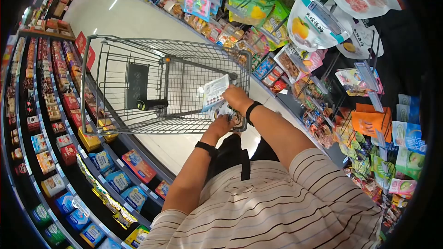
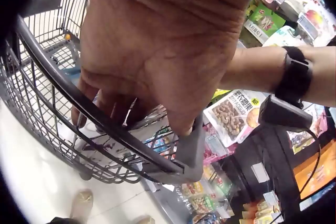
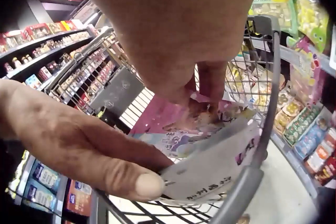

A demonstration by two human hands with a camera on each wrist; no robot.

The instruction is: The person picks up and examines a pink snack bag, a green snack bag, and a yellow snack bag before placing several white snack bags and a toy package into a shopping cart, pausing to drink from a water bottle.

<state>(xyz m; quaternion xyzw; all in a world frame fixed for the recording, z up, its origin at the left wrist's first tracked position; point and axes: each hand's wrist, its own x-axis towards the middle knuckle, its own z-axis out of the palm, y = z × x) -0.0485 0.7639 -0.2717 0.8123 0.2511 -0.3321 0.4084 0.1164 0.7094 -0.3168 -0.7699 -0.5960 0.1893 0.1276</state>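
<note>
While left grip [image 3: 86, 148] holds it, packet [image 3: 212, 163] looks white, black-lettered, purple-marked.

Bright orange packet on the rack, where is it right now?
In the head view, the bright orange packet is on the black-backed rack at right, just left of a blue-and-white packet.

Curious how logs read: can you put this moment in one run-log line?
left hand: holds white packet | right hand: holds second packet | place: over shopping cart
</note>
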